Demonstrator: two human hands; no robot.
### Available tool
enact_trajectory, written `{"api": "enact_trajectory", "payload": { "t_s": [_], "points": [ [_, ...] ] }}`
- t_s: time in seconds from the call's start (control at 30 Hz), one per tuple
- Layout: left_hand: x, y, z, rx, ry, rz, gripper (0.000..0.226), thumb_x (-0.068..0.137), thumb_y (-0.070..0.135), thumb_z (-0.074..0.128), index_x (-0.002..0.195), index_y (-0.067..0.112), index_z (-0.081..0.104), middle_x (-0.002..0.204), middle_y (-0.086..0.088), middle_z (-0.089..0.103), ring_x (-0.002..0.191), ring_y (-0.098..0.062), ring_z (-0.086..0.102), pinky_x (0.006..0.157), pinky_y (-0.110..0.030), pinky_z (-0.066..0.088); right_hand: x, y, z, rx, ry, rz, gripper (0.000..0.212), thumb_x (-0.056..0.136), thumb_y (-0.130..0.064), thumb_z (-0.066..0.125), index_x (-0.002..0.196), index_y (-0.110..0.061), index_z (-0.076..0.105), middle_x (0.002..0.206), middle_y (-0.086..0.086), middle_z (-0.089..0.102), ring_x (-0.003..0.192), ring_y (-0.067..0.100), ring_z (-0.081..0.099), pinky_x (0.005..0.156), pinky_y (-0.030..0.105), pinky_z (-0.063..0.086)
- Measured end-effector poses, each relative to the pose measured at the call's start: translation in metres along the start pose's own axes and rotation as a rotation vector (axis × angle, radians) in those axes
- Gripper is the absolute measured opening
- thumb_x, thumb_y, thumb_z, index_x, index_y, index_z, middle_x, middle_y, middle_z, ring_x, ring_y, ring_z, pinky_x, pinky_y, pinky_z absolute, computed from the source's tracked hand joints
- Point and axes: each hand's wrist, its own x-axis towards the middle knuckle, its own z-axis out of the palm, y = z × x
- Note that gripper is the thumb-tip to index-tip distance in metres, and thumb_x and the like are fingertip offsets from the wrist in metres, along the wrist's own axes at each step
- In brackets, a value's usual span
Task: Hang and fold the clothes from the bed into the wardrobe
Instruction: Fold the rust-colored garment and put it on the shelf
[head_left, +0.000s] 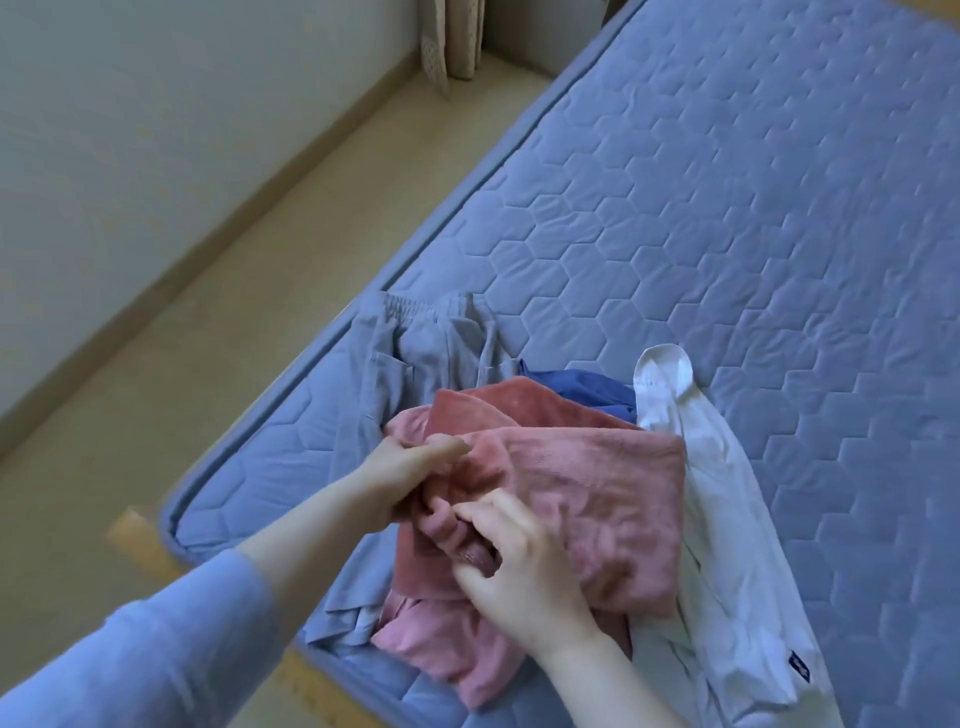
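Both hands close together, each clamped on the bunched left edge of the pink garment (597, 499): left hand (410, 473) pinches its far-left corner, right hand (514, 566) grips a fold just nearer. The garment tops the heap at the bed's (753, 208) near-left corner. Its long axis runs right from the hands toward the white shirt (727, 530); wardrobe not in view.

Left hand (405, 483) and right hand (519, 577) close together — fingers (501, 512) curled, forearms outstretched
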Motion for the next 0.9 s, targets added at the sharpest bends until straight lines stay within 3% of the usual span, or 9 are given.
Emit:
{"api": "enact_trajectory", "payload": {
  "t_s": [0.13, 0.23, 0.33, 0.4, 0.5, 0.6, 0.7, 0.77, 0.9],
  "points": [
    [0.024, -0.025, -0.007, 0.052, 0.113, -0.02, 0.028, 0.071, 0.021, 0.084, 0.084, 0.003, 0.066, 0.072, -0.013, 0.064, 0.059, -0.023, 0.057, 0.059, -0.031, 0.046, 0.001, 0.009, 0.024, 0.011, -0.089, 0.054, 0.036, 0.078, -0.026, 0.064, 0.113, -0.023, 0.068, 0.099, -0.011, 0.06, 0.083, -0.001, 0.055, 0.078, 0.017, 0.048],
    [0.034, -0.035, -0.006, 0.044, 0.109, 0.051, 0.034, 0.073, 0.019, 0.083, 0.099, 0.003, 0.067, 0.094, -0.016, 0.07, 0.081, -0.026, 0.067, 0.08, -0.039, 0.056, -0.001, 0.017, 0.027, 0.021, -0.052, 0.117, 0.033, 0.082, -0.037, 0.063, 0.112, -0.025, 0.069, 0.096, -0.014, 0.061, 0.077, -0.005, 0.05, 0.075, 0.018, 0.05],
    [0.036, -0.039, -0.007, 0.019, 0.097, 0.086, 0.043, 0.069, 0.019, 0.085, 0.106, 0.008, 0.066, 0.108, -0.016, 0.069, 0.103, -0.029, 0.067, 0.095, -0.046, 0.052, 0.003, 0.029, 0.016, -0.012, 0.052, 0.169, 0.029, 0.086, -0.04, 0.056, 0.106, -0.024, 0.071, 0.091, -0.015, 0.062, 0.078, 0.002, 0.057, 0.073, 0.027, 0.053],
    [0.033, -0.035, -0.007, -0.014, 0.072, 0.087, 0.051, 0.06, 0.027, 0.084, 0.104, 0.008, 0.066, 0.108, -0.018, 0.07, 0.101, -0.028, 0.067, 0.095, -0.047, 0.052, 0.005, 0.038, 0.004, -0.051, 0.115, 0.188, 0.031, 0.084, -0.042, 0.059, 0.108, -0.024, 0.069, 0.096, -0.017, 0.062, 0.088, 0.002, 0.058, 0.082, 0.023, 0.051],
    [0.029, -0.026, -0.005, -0.065, 0.022, 0.085, 0.059, 0.055, 0.031, 0.081, 0.105, 0.004, 0.065, 0.108, -0.022, 0.069, 0.099, -0.032, 0.068, 0.094, -0.05, 0.053, 0.003, 0.048, -0.01, -0.083, 0.053, 0.186, 0.04, 0.079, -0.046, 0.063, 0.114, -0.026, 0.066, 0.109, -0.019, 0.059, 0.106, 0.001, 0.054, 0.096, 0.013, 0.04],
    [0.028, -0.016, -0.001, -0.001, 0.065, 0.141, 0.066, 0.052, 0.032, 0.08, 0.112, 0.013, 0.063, 0.112, -0.015, 0.068, 0.105, -0.027, 0.066, 0.097, -0.045, 0.052, -0.007, 0.058, -0.015, -0.131, -0.025, 0.249, 0.049, 0.081, -0.048, 0.062, 0.123, -0.024, 0.063, 0.119, -0.016, 0.054, 0.115, 0.003, 0.049, 0.102, 0.017, 0.036],
    [0.028, -0.013, 0.002, 0.066, 0.137, 0.177, 0.074, 0.052, 0.031, 0.077, 0.122, 0.021, 0.057, 0.117, -0.011, 0.065, 0.108, -0.026, 0.063, 0.1, -0.043, 0.049, -0.014, 0.069, -0.018, -0.15, -0.001, 0.335, 0.044, 0.086, -0.037, 0.066, 0.127, -0.021, 0.061, 0.125, -0.01, 0.053, 0.12, 0.01, 0.048, 0.105, 0.02, 0.034],
    [0.031, -0.016, 0.004, 0.108, 0.171, 0.155, 0.067, 0.06, 0.028, 0.082, 0.122, 0.019, 0.058, 0.116, -0.012, 0.065, 0.107, -0.028, 0.063, 0.099, -0.043, 0.049, -0.007, 0.072, -0.02, -0.161, 0.018, 0.337, 0.041, 0.087, -0.032, 0.066, 0.125, -0.019, 0.063, 0.124, -0.005, 0.055, 0.119, 0.014, 0.049, 0.104, 0.022, 0.035],
    [0.038, -0.029, 0.003, 0.187, 0.196, 0.138, 0.045, 0.073, 0.014, 0.08, 0.114, 0.016, 0.06, 0.109, -0.013, 0.066, 0.097, -0.026, 0.065, 0.093, -0.042, 0.053, 0.033, 0.078, -0.028, -0.233, 0.103, 0.268, 0.035, 0.091, -0.028, 0.061, 0.123, -0.014, 0.064, 0.124, 0.004, 0.058, 0.12, 0.021, 0.05, 0.108, 0.037, 0.037]
  ]
}}
